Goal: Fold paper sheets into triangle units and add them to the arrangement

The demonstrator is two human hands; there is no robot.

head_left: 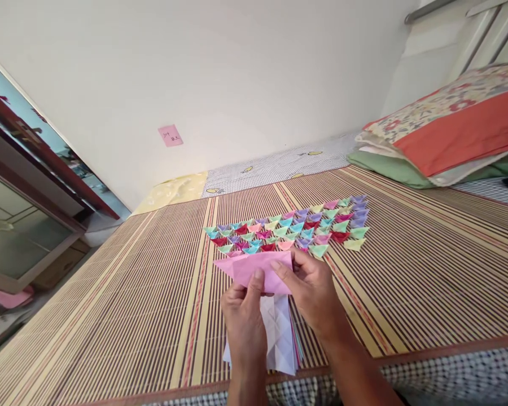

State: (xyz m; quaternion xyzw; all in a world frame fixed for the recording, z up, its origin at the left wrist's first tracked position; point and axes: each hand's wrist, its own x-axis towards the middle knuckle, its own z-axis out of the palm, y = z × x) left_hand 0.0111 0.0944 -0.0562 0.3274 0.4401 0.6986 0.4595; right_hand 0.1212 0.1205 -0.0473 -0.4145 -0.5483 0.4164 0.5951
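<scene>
A folded pink sheet of paper (248, 270) is held up between both hands, its left end tapering to a point. My left hand (245, 318) pinches its lower edge, thumb in front and fingers behind. My right hand (311, 285) grips the right end, with the thumb lying on the front face. Below the hands lies a stack of paper sheets (277, 338), creased white on top with coloured edges showing at the right. Beyond the pink paper, several rows of small folded paper boats (296, 227) in many colours are laid out.
A striped bamboo mat (144, 316) covers the bed. Pillows and folded bedding (457, 129) are piled at the far right. A pink note (170, 135) is stuck on the white wall (237, 73). A doorway and a glass-panelled door (21, 225) stand at the left.
</scene>
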